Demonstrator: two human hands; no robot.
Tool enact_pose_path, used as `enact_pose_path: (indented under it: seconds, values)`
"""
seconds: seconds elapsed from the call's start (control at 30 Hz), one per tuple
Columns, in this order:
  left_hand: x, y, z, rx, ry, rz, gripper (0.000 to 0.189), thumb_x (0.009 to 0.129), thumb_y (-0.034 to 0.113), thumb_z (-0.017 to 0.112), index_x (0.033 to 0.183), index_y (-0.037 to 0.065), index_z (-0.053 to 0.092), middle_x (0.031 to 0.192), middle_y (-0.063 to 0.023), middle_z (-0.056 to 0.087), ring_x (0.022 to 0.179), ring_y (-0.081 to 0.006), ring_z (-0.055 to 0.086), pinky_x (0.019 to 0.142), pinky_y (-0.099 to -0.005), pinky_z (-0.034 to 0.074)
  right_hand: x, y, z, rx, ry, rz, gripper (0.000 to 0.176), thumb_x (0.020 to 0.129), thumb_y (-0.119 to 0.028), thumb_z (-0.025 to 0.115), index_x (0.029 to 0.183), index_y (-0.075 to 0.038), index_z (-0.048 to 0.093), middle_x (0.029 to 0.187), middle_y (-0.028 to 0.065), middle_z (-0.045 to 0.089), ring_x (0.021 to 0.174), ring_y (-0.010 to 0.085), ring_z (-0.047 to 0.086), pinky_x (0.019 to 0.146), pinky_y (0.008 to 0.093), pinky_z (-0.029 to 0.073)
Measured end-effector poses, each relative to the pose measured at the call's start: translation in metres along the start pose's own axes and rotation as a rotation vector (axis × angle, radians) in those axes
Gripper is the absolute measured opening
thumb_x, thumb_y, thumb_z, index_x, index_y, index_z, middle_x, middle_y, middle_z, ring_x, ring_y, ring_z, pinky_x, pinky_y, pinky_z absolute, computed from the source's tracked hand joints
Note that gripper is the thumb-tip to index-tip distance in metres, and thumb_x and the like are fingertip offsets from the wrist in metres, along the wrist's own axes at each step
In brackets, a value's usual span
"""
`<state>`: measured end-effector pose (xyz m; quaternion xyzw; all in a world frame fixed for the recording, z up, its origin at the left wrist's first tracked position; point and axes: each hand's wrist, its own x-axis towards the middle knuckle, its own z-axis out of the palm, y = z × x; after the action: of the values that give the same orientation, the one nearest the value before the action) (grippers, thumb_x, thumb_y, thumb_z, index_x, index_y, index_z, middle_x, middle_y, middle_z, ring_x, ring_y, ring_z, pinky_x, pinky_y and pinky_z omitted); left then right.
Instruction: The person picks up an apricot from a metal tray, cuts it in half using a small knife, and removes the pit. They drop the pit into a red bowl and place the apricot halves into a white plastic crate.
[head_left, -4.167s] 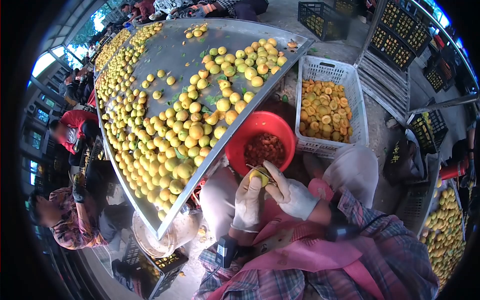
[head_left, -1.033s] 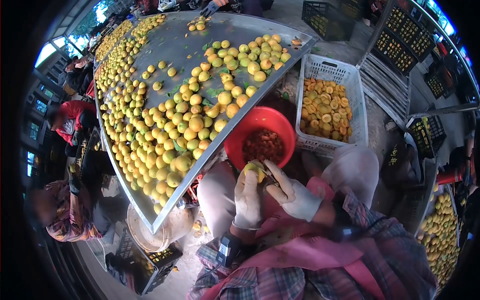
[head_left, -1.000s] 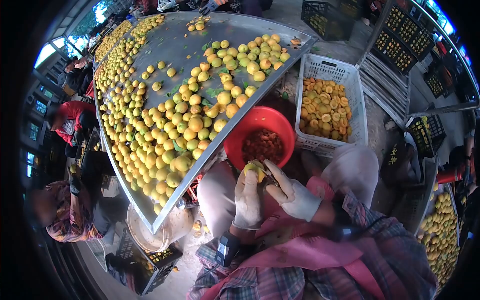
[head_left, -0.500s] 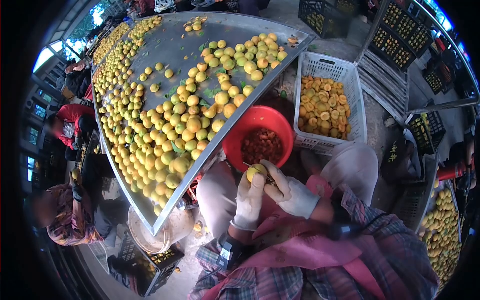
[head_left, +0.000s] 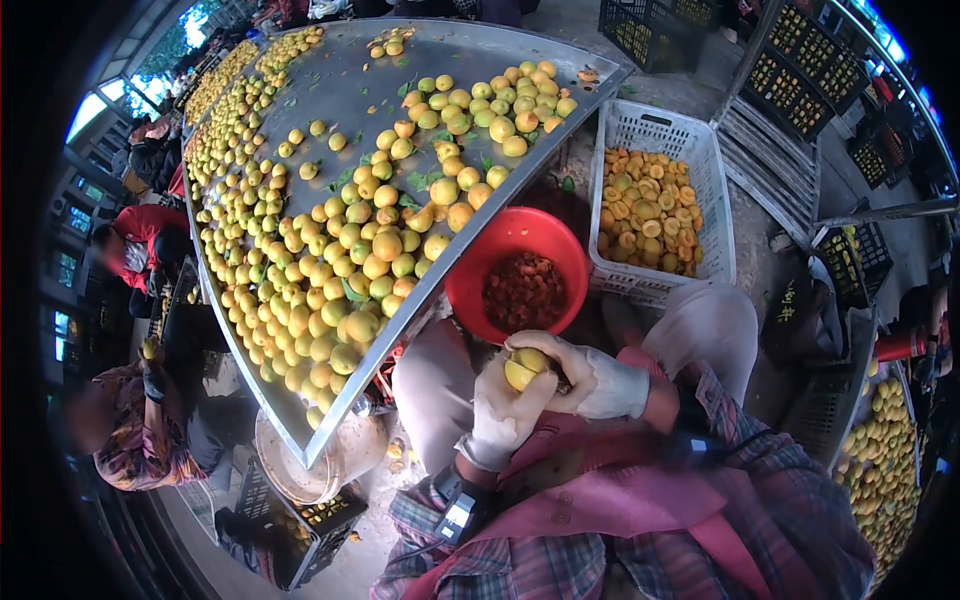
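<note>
below the red bowl [head_left: 475, 275], left hand [head_left: 503, 415] cups a yellow fruit [head_left: 525, 368]; right hand [head_left: 600, 380] seems clamped over its far side.

Beyond the left hand [head_left: 505, 408], red basin [head_left: 510, 228] and metal table [head_left: 340, 90] block (white crate [head_left: 650, 128] rightward); lap open.

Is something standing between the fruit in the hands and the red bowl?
Nothing but the hands: the right hand curls over the fruit on the side toward the red bowl; the left hand cups it from below.
</note>
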<state>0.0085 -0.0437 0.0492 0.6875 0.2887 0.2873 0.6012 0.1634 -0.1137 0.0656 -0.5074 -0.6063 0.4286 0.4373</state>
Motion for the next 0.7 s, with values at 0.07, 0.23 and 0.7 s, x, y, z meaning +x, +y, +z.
enact_pose_path:
  seconds: [0.07, 0.23, 0.7]
  values:
    - [-0.004, -0.001, -0.001, 0.074, -0.033, 0.113, 0.026, 0.082, 0.019, 0.065, 0.098, 0.0, 0.06, 0.086, -0.0151, 0.064, 0.076, -0.0273, 0.065, 0.066, -0.0365, 0.052, -0.001, 0.003, -0.001, 0.007, -0.029, -0.012, 0.07, 0.079, -0.01, 0.07, 0.14, -0.008, 0.034, 0.133, 0.0129, 0.049, 0.118, 0.0266, 0.055, 0.098, 0.0346, 0.046]
    - [-0.011, 0.008, -0.001, 0.08, -0.057, 0.106, 0.028, 0.076, 0.019, 0.071, 0.095, 0.001, 0.062, 0.084, -0.0154, 0.064, 0.076, -0.0313, 0.066, 0.067, -0.0384, 0.053, -0.009, 0.003, -0.003, -0.044, -0.077, -0.109, 0.063, 0.08, -0.009, 0.066, 0.136, -0.007, 0.038, 0.132, 0.0149, 0.049, 0.117, 0.0287, 0.056, 0.097, 0.0354, 0.046]
    - [-0.018, 0.013, -0.01, 0.282, -0.203, 0.251, 0.038, 0.07, 0.03, 0.077, 0.092, 0.003, 0.06, 0.082, -0.0158, 0.062, 0.076, -0.0367, 0.061, 0.068, -0.0433, 0.049, -0.022, -0.015, -0.007, -0.041, -0.136, -0.186, 0.054, 0.081, -0.006, 0.061, 0.131, -0.006, 0.042, 0.125, 0.0154, 0.052, 0.113, 0.0314, 0.057, 0.096, 0.0367, 0.045]
